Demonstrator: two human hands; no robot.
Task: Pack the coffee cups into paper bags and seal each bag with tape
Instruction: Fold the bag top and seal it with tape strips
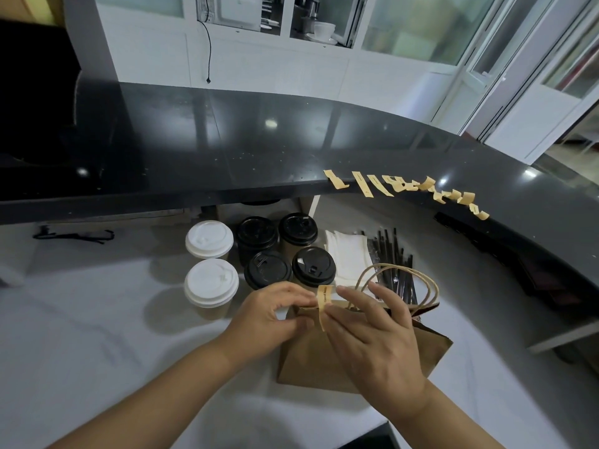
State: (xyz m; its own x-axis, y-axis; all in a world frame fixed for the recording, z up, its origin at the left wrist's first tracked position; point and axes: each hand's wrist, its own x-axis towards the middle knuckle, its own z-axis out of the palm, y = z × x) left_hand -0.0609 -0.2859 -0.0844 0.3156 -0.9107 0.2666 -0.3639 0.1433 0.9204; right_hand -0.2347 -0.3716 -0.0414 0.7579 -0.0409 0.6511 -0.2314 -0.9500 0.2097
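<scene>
A brown paper bag (311,358) with twisted paper handles (421,286) stands on the white counter in front of me. A tan strip of tape (324,303) is folded over the bag's top edge. My left hand (275,315) pinches the bag's top and the tape from the left. My right hand (372,332) pinches the tape's lower part with thumb and forefinger, its other fingers spread. Behind the bag stand two cups with white lids (210,264) and several cups with black lids (285,251). What is inside the bag is hidden.
Several more tan tape strips (402,189) hang along the edge of the raised black counter (227,150). White napkins (348,254) and a bundle of dark wrapped straws (393,254) lie right of the cups. A dark object (534,270) sits under the ledge at right.
</scene>
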